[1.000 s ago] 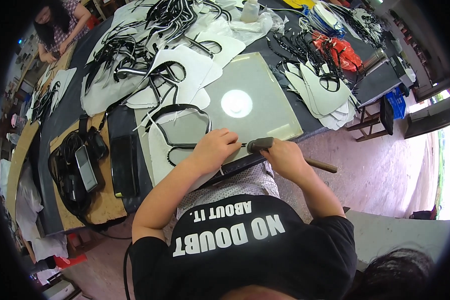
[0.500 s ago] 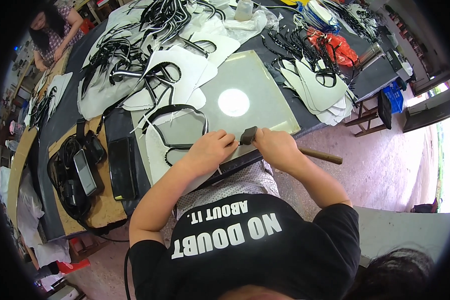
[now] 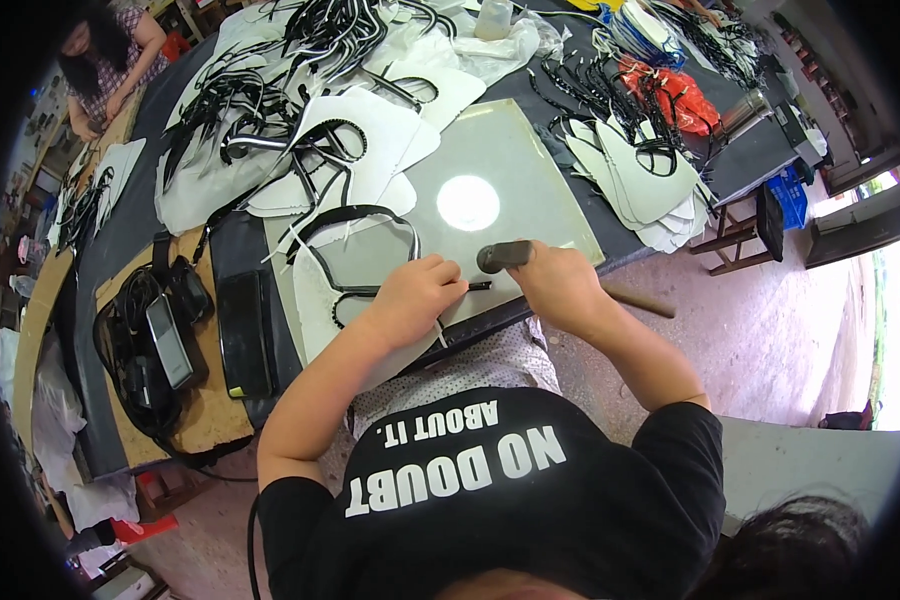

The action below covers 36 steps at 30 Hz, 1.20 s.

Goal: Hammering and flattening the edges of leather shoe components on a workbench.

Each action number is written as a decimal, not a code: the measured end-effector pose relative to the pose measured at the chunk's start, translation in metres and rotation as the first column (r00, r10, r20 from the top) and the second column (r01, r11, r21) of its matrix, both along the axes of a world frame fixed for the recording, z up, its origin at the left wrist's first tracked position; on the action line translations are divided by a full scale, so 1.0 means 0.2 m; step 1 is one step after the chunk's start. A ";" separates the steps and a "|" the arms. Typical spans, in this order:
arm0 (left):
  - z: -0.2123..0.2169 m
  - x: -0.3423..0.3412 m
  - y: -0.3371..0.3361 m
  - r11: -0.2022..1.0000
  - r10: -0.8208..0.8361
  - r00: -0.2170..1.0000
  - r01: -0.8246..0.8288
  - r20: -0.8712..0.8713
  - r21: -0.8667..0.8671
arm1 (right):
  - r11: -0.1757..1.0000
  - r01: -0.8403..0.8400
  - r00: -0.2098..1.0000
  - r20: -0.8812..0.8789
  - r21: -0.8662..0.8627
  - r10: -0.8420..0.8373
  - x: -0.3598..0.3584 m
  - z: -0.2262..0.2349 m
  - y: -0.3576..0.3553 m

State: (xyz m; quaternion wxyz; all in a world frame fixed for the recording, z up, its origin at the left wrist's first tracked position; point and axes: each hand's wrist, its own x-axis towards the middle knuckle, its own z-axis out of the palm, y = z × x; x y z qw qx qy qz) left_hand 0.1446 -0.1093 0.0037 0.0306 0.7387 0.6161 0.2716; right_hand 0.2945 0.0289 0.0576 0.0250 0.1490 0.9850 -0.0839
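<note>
At the near edge of the grey metal work plate (image 3: 530, 170), our left hand (image 3: 415, 295) lies palm down with its fingers curled, pinching a short black punch (image 3: 478, 286) that points sideways toward our right hand (image 3: 560, 285). That right hand is a closed fist around a hammer, whose rounded dark head (image 3: 500, 256) sits just above the punch while its wooden handle (image 3: 638, 299) sticks out past the wrist, over the table edge. Both forearms come up from below, elbows bent. Under the left hand lies a flat white cut piece (image 3: 315, 300) carrying a black curved trim loop (image 3: 365, 230), thin and matte against the plate's dull sheen, where one round glare spot shows. To the left we count one smartphone (image 3: 169, 341) on a black bag and one flat black case (image 3: 242, 333) beside it. Further up, stacks of white panels (image 3: 650, 180) and black strips (image 3: 260, 100) cover the table, too many to count. Another person (image 3: 110, 60) works at the far left corner.
</note>
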 end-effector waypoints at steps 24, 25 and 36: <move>0.04 -0.02 -0.06 0.998 -0.002 0.995 -0.004 -0.100 -0.062 | 0.996 -0.069 0.969 0.232 -0.060 0.081 -0.05 -0.05 -0.06; 0.04 -0.03 -0.07 0.998 0.026 0.999 -0.028 -0.043 -0.055 | 0.996 -0.067 0.969 0.233 -0.059 0.079 -0.05 -0.04 -0.05; 0.01 -0.05 -0.07 0.983 0.135 0.988 -0.124 0.076 -0.132 | 0.996 -0.073 0.981 0.176 -0.050 0.081 -0.06 -0.04 -0.04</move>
